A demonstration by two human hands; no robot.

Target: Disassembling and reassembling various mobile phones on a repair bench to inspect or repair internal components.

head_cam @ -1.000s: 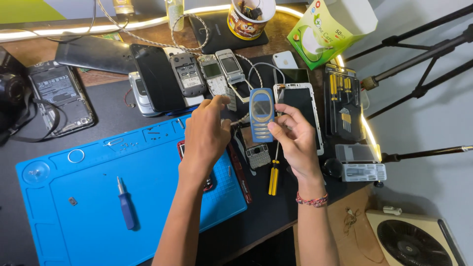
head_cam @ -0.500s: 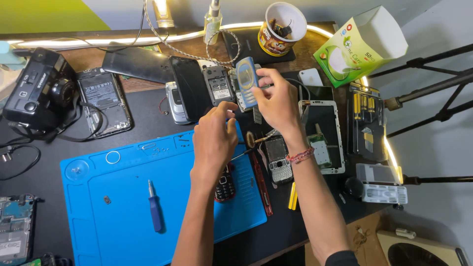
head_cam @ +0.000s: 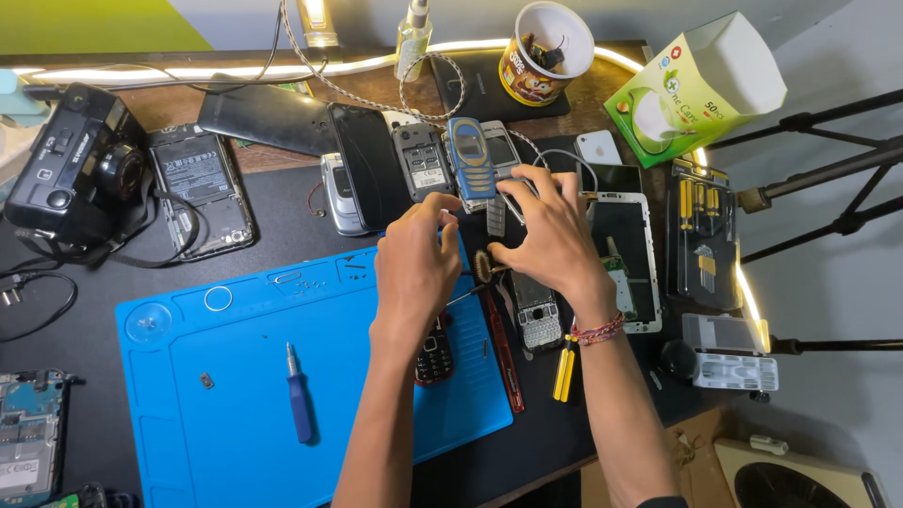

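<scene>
Nearest the camera, a small blue-handled screwdriver (head_cam: 299, 404) lies on the bright blue rubber work mat (head_cam: 235, 376) that covers the near part of the dark tabletop (head_cam: 94, 292). A dark keypad phone with red trim (head_cam: 434, 353) rests on the mat's right part, half hidden under the left wrist, and a long red pry tool (head_cam: 504, 348) lies along the mat's right edge. Just beyond the mat, a yellow-handled tool (head_cam: 563, 369) and a grey keypad phone (head_cam: 537, 315) sit beside the right forearm.

The left hand (head_cam: 416, 268) is curled palm-down, its fingers drawn in — whether they pinch anything cannot be told from here. The right hand (head_cam: 550, 235), with a red bead bracelet at the wrist, has its fingertips bent down onto the row of phones; a small brown brush (head_cam: 483, 266) sits between the two hands, touching the right thumb.

The blue and silver candy-bar phone (head_cam: 468, 171) lies in that row, leaning on its neighbours just left of the right fingertips, apart from both hands. A white-framed smartphone with its screen open (head_cam: 628, 259) lies right of the hand.

Farther off stand a black compact camera (head_cam: 75, 160) at left, a printed paper cup (head_cam: 541, 52) of small parts, and a green and white tissue box (head_cam: 696, 85).
</scene>
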